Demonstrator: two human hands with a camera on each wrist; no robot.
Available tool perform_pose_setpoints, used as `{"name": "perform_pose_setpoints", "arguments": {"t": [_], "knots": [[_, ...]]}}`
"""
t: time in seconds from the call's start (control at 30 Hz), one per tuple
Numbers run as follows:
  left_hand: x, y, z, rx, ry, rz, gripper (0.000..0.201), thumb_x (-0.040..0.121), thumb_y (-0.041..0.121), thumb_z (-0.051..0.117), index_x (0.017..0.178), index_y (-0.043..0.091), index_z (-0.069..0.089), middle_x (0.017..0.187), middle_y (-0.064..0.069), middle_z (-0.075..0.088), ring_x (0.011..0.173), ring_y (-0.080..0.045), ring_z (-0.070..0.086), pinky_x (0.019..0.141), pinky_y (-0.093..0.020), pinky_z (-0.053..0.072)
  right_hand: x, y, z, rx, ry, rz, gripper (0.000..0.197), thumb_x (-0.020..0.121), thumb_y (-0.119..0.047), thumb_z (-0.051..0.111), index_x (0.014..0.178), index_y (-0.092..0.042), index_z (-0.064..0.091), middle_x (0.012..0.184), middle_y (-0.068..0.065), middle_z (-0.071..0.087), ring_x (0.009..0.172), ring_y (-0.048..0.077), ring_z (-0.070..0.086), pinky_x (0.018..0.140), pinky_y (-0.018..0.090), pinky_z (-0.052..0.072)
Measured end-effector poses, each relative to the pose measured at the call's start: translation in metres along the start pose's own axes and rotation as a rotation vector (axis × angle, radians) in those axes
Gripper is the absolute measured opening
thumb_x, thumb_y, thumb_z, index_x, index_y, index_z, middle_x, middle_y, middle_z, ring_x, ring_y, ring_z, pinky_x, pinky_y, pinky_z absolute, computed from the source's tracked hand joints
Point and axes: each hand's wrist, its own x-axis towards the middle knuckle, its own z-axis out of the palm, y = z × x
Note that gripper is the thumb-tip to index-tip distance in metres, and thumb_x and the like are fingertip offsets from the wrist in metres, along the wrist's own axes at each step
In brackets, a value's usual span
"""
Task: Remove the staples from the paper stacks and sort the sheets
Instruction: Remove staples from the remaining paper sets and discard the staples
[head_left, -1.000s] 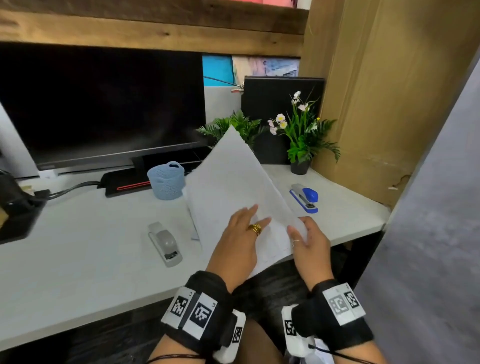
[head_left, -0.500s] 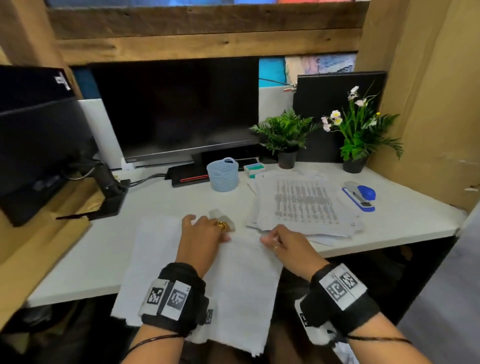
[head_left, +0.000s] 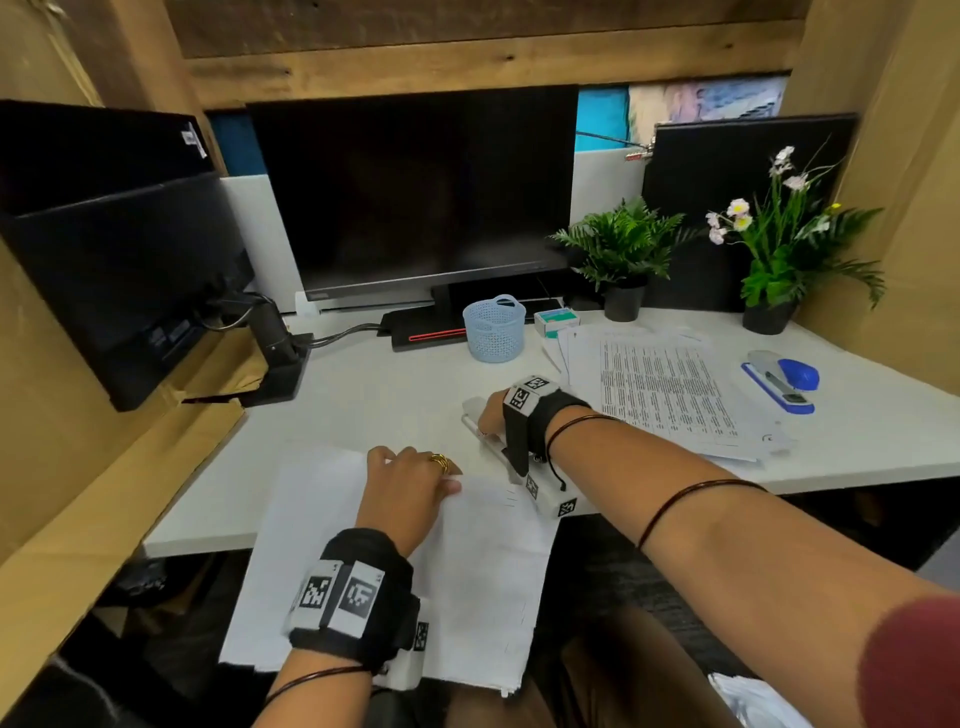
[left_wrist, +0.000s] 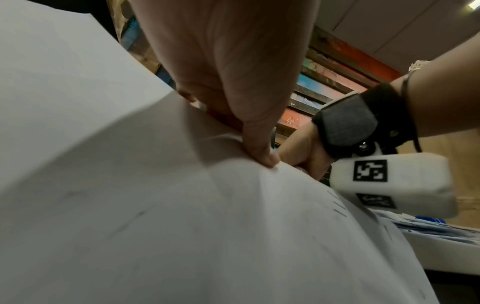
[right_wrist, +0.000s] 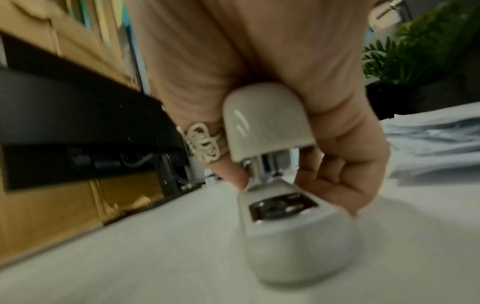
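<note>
A white paper stack (head_left: 467, 571) lies at the desk's front edge, its lower half hanging over. My left hand (head_left: 410, 483) holds its top right corner. In the left wrist view the thumb (left_wrist: 262, 152) presses on the paper stack (left_wrist: 130, 205), with fingers behind the edge. My right hand (head_left: 491, 415) reaches across, just beyond that corner, and grips a grey stapler (head_left: 470, 408) on the desk. In the right wrist view its fingers curl round the grey stapler (right_wrist: 267, 127). A second pile of printed sheets (head_left: 665, 389) lies to the right.
A blue stapler (head_left: 784, 379) lies right of the printed sheets. A pale blue basket (head_left: 493, 330) and a small box (head_left: 556, 319) stand before the monitor (head_left: 415, 192). Two potted plants (head_left: 623, 249) stand at the back right. A second screen (head_left: 119, 270) juts in from the left.
Both hands brought the raised stack down onto the desk's front edge. My right hand then left the paper, moved forward and took hold of the grey stapler. The left hand stayed on the stack.
</note>
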Motion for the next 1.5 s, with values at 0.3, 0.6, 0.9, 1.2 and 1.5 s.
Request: {"name": "perform_pose_setpoints", "arguments": {"t": [0.3,0.6,0.9,1.2,1.5], "knots": [[-0.001,-0.001,-0.010,-0.056,0.049,-0.060,0.029,0.099,0.041,0.039,0.113,0.029,0.061,0.107,0.008,0.065,0.104,-0.012,0.053,0.090,-0.031,0.019,-0.015,0.019,0.009,0.865,0.079,-0.117,0.062,0.089,-0.022,0.064,0.135,-0.011,0.023,0.125,0.011,0.051,0.107,0.027,0.055,0.081,0.040,0.052],[0.005,0.044,-0.031,0.007,0.071,0.045,0.035,0.101,0.037,0.029,0.114,0.030,0.060,0.098,0.006,0.064,0.095,-0.013,0.052,0.083,-0.032,0.019,-0.051,0.043,0.029,1.244,0.540,-0.113,0.036,0.089,-0.019,0.061,0.124,-0.013,0.054,0.116,0.008,0.061,0.108,0.025,0.057,0.099,0.042,0.045],[0.002,0.061,-0.042,-0.061,0.104,0.031,0.036,0.101,0.040,0.028,0.110,0.028,0.061,0.096,0.005,0.063,0.093,-0.014,0.051,0.081,-0.033,0.018,-0.067,0.041,0.039,1.222,0.787,-0.297,0.024,0.092,-0.026,0.059,0.109,-0.009,0.064,0.108,0.007,0.066,0.106,0.022,0.059,0.097,0.033,0.045],[-0.002,0.063,-0.044,-0.217,0.076,0.016,0.031,0.101,0.037,0.033,0.104,0.023,0.061,0.102,0.005,0.062,0.096,-0.015,0.050,0.086,-0.032,0.019,-0.065,0.040,0.040,1.328,0.797,-0.346,0.025,0.093,-0.027,0.057,0.110,-0.011,0.064,0.108,0.004,0.067,0.106,0.017,0.060,0.095,0.029,0.045],[-0.005,0.073,-0.044,-0.312,0.006,0.009,0.029,0.100,0.038,0.037,0.105,0.022,0.060,0.100,0.007,0.059,0.097,-0.019,0.052,0.084,-0.032,0.017,-0.056,0.043,0.042,1.344,0.703,-0.283,0.038,0.074,-0.045,0.065,0.100,-0.017,0.067,0.094,-0.001,0.069,0.095,0.019,0.065,0.094,0.042,0.050]]}}
